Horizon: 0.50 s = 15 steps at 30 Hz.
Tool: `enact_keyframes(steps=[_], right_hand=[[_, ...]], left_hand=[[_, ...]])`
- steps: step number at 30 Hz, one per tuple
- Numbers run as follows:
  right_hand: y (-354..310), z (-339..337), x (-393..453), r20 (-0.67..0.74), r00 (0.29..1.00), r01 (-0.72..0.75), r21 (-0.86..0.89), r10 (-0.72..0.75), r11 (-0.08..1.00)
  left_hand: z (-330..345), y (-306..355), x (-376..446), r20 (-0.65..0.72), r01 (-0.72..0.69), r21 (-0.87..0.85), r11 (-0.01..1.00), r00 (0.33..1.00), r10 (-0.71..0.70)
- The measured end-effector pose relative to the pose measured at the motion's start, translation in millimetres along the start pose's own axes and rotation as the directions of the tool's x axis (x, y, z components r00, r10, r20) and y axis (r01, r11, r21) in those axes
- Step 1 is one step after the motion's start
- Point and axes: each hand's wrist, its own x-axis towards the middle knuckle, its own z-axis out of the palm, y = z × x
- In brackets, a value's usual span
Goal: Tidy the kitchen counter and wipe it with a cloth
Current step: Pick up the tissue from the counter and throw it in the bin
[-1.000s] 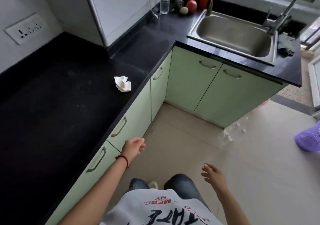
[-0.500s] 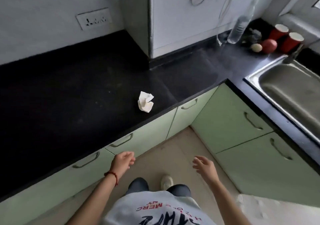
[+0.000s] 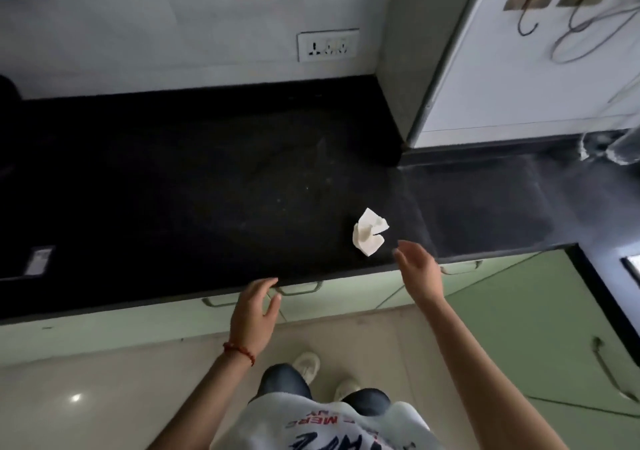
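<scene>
Hands both open, empty: right (image 3: pixel 420 271) stretched twd crumpled tissue (image 3: pixel 369 231), left (image 3: pixel 254 311) at counter edge (image 3: pixel 173 297).

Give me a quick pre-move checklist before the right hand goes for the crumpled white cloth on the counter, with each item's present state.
1. Right hand empty, fingers spread: ok.
2. Right hand close to the crumpled white cloth but not touching it: ok, a gap shows.
3. Nothing on the black counter between hand and cloth: ok.
4. Left hand empty and out of the way, by the counter's front edge over the drawer handle: ok.
5. Cloth fully on the counter, back from the edge: ok.
6. Counter dry and free of crumbs: cannot tell; faint specks show, the surface is dark.
</scene>
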Motion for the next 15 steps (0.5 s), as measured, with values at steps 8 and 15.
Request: enact_keyframes(steps=[8, 15], right_hand=[[-29, 45, 41, 0.257, 0.927, 0.372, -0.547, -0.273, 0.750], [-19, 56, 45, 0.247, 0.916, 0.401, -0.615, -0.317, 0.679]], left_hand=[[3, -23, 33, 0.134, -0.073, 0.373, 0.925, 0.991, 0.025], [4, -30, 37, 0.137, -0.108, 0.472, 0.875, 0.989, 0.049]])
